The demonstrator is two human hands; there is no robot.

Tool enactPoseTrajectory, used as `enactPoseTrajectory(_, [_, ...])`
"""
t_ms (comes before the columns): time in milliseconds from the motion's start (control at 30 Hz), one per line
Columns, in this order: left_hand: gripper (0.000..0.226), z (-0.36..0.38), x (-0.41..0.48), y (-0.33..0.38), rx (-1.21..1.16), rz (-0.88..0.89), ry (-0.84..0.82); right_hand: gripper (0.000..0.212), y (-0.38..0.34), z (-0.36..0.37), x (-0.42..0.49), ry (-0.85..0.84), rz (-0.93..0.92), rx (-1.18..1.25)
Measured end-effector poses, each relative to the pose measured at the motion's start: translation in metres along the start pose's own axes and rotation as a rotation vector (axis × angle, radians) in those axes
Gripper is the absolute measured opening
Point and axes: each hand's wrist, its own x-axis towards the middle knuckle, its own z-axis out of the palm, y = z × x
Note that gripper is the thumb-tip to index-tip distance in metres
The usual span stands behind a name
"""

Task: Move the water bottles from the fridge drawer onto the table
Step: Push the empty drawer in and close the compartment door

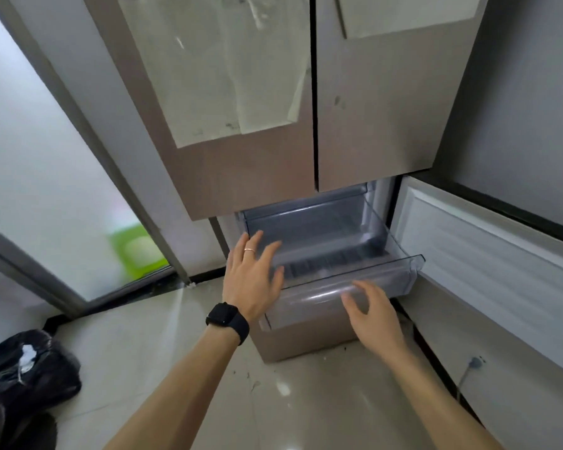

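Head view, clear ribbed plastic fridge drawer [322, 241], left hand [254, 280] spread flat, right hand [371, 315] loosely open, glossy tile floor [176, 345].

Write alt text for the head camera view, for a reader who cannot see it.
Two bare hands, left hand and right hand, both open, reach toward a clear fridge drawer pulled out below closed upper doors; no bottles show in it. A black bag lies on the tiled floor at left.
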Motion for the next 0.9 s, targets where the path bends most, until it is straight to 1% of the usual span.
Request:
enactPoseTrajectory(67, [0.064,0.003,0.029,0.003,0.106,0.037,0.058,0.063,0.009,0.006,0.025,0.036,0.216,0.205])
enactPoseTrajectory(133, [0.069,0.005,0.061,0.002,0.209,0.137,0.142,0.07,0.023,0.017,0.046,0.049,0.405,0.385])
enactPoseTrajectory(167, [0.072,0.005,0.077,0.001,0.252,0.194,0.181,0.07,0.03,0.023,0.055,0.041,0.482,0.449])
enactPoseTrajectory(200, [0.075,0.006,0.094,-0.001,0.29,0.25,0.213,0.065,0.035,0.03,0.063,0.026,0.545,0.506])
enactPoseTrajectory(233, [0.077,0.007,0.111,-0.002,0.33,0.302,0.239,0.054,0.04,0.036,0.069,0.012,0.581,0.568])
enactPoseTrajectory(300, [0.081,0.011,0.139,-0.004,0.413,0.385,0.276,0.029,0.044,0.047,0.079,0.034,0.588,0.705])
enactPoseTrajectory(333, [0.082,0.014,0.152,-0.003,0.454,0.42,0.283,0.026,0.044,0.052,0.081,0.061,0.576,0.739])
enactPoseTrajectory(400, [0.083,0.022,0.176,0.0,0.517,0.491,0.296,0.022,0.043,0.059,0.083,0.118,0.523,0.684])
enactPoseTrajectory(467, [0.081,0.03,0.196,0.002,0.559,0.533,0.325,0.007,0.047,0.064,0.081,0.155,0.441,0.594])
enactPoseTrajectory(500, [0.08,0.034,0.204,0.002,0.567,0.536,0.338,0.009,0.049,0.066,0.079,0.161,0.419,0.546])
enactPoseTrajectory(600, [0.074,0.047,0.219,-0.003,0.572,0.529,0.373,0.058,0.053,0.07,0.082,0.159,0.422,0.47])
enactPoseTrajectory(633, [0.072,0.052,0.222,-0.006,0.577,0.53,0.384,0.065,0.052,0.072,0.087,0.157,0.418,0.471])
enactPoseTrajectory(667, [0.071,0.056,0.224,-0.009,0.582,0.533,0.397,0.068,0.05,0.074,0.095,0.158,0.414,0.481])
enactPoseTrajectory(767, [0.069,0.064,0.23,-0.014,0.597,0.539,0.443,0.066,0.045,0.08,0.126,0.142,0.421,0.535])
enactPoseTrajectory(900, [0.065,0.072,0.235,-0.018,0.651,0.55,0.503,0.067,0.033,0.095,0.168,0.121,0.398,0.549])
